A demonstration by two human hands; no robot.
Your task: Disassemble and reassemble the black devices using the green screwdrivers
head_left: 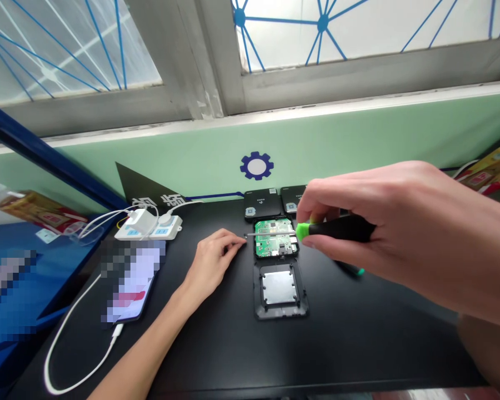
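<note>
The right hand (391, 200) is closed around the black-and-green handle of a screwdriver (325, 228), thumb below and fingers curled over the top. The screwdriver lies within that grip, its metal shaft (270, 234) pointing left from the green collar, roughly level, and crossing in view over the green circuit board (270, 247); whether it touches the board cannot be told.

The shaft's tip ends beyond the left rim of the board's open black casing (255, 253), right at the fingertips of the left hand (211, 258). There the thumb and index finger come together at the tip; the spot is too small to tell whether they pinch the tip, hold a tiny part or only rest beside it.

The casing lies on the black tabletop (216, 339), to the right of the left hand and left of the right hand's fingers. Just on the near side of it lies a black cover (260, 312) with a silvery plate (279, 287) facing up. Behind the casing are two black boxes (261, 203), side by side. A green-tipped tool (360, 272) shows partly below the right hand.
</note>
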